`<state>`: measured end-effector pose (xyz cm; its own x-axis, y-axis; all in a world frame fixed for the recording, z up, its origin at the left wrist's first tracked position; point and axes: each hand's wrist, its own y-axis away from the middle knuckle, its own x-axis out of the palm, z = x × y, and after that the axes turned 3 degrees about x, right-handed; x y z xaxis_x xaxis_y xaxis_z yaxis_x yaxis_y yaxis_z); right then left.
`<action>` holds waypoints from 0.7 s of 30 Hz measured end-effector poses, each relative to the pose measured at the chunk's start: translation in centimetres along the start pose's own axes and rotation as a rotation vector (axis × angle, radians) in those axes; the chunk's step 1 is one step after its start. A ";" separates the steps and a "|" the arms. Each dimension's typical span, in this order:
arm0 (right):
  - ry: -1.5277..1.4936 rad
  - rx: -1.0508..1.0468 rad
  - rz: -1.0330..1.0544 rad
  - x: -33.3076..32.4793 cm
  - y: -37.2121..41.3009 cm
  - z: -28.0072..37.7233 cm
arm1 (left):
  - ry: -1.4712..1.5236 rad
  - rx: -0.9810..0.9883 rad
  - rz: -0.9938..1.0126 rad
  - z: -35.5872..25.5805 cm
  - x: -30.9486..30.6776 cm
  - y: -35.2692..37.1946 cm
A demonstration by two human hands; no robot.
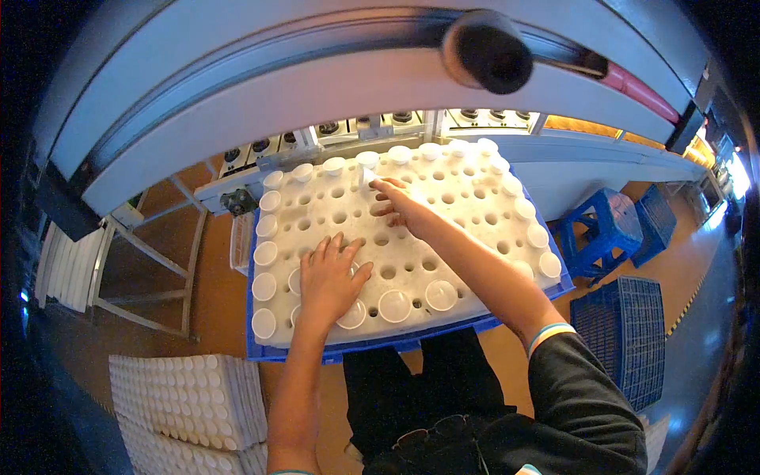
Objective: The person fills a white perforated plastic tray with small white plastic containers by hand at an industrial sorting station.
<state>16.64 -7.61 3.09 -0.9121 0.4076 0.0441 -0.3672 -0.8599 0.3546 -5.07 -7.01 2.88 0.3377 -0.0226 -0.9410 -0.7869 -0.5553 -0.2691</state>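
Observation:
A pale board [443, 210] with rows of round holes lies in front of me, white cups [395, 305] seated along its edges. My left hand [328, 281] rests palm down over its near left part, fingers spread, partly covering several cups. Farther up, my right hand [402, 207] reaches to the back row. Its fingertips are at a small white cup-like piece [368, 176], which looks tilted just in front of a seated cup [367, 159]. The far side of that grip is hidden.
The board sits in a blue tray [380, 345] against a machine with a low overhead beam [317, 87]. Stacked cup-filled boards [186, 400] stand at lower left. Blue stools [606, 226] and a blue crate [625, 336] are on the right; a metal frame [150, 257] is left.

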 end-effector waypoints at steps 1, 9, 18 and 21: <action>0.122 -0.059 -0.054 0.7 1.0 0.8 | 0.001 -0.010 0.003 0.1 0.1 0.1; 0.905 -0.573 -0.471 2.7 -3.0 0.2 | -0.064 0.039 0.000 0.4 0.4 0.1; 0.607 -0.567 -0.126 0.7 1.6 0.6 | -0.085 0.014 -0.022 0.5 0.7 0.0; 0.770 -0.674 0.137 0.0 6.0 -1.4 | 0.000 -0.018 -0.081 1.1 1.4 -0.6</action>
<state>14.15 -13.22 3.94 -0.7363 0.1906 -0.6492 -0.0612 -0.9743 -0.2166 -4.69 -5.81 1.46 0.3998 0.0228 -0.9163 -0.7474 -0.5705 -0.3404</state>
